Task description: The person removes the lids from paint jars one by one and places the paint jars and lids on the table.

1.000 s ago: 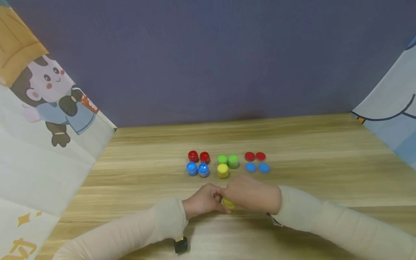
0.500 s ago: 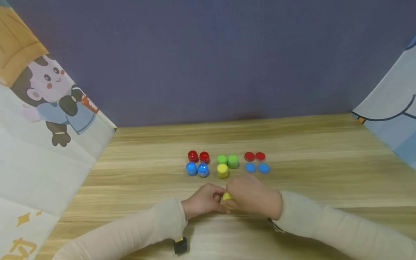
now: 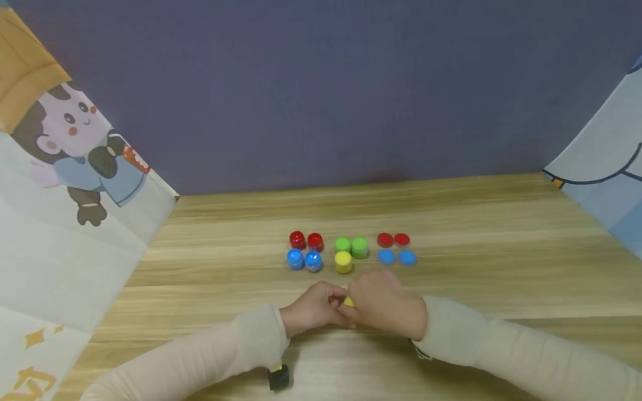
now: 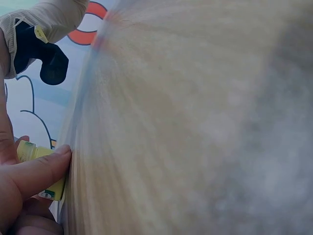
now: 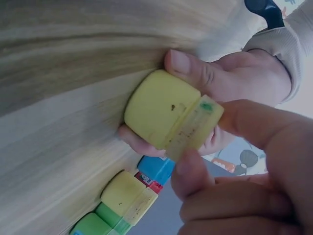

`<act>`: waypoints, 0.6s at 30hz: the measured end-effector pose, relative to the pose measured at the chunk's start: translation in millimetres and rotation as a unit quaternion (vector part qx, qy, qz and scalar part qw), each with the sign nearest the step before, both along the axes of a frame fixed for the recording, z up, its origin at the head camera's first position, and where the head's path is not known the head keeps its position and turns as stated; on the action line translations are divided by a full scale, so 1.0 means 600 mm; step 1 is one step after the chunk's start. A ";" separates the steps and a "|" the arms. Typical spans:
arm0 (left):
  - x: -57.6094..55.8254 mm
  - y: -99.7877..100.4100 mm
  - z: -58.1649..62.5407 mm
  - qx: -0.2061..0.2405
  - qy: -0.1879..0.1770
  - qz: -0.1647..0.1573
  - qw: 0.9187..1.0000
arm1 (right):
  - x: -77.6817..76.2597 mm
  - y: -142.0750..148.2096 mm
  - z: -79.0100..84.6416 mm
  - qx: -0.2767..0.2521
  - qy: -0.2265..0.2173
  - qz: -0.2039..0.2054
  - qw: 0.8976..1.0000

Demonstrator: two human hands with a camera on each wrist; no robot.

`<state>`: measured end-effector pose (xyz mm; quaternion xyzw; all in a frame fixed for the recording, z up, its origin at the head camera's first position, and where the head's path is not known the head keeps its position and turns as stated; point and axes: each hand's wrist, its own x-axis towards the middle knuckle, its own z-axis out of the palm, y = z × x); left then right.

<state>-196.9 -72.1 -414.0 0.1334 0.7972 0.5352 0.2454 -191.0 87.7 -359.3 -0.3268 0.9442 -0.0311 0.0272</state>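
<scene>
1. A person's left hand (image 3: 318,306) grips a small yellow jar (image 5: 159,111) by its body, thumb on one side and a finger on the other, at the near middle of the wood-grain table (image 3: 225,239).
2. The right hand (image 3: 386,304) pinches the same jar's translucent upper band (image 5: 193,128) between thumb and forefinger.
3. Just beyond the hands, a second yellow jar (image 3: 343,263) stands on the near side of two green jars (image 3: 359,248).
4. To the left, two red jars (image 3: 297,240) sit beyond two blue jars (image 3: 313,262).
5. To the right, two red lids (image 3: 385,240) lie beyond two blue lids (image 3: 407,257).
</scene>
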 end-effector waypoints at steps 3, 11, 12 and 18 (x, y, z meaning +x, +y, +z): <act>0.000 -0.001 0.001 0.000 0.002 0.000 1.000 | 0.000 -0.001 0.002 -0.005 0.002 0.005 1.000; 0.001 -0.002 0.004 0.007 -0.009 -0.002 1.000 | 0.000 -0.006 0.004 0.008 0.002 0.006 1.000; 0.001 -0.002 0.005 0.006 -0.009 -0.002 1.000 | 0.000 -0.006 0.004 0.008 0.002 0.007 1.000; 0.001 -0.003 0.007 0.007 -0.012 -0.003 1.000 | -0.003 -0.006 0.006 0.011 -0.007 0.016 1.000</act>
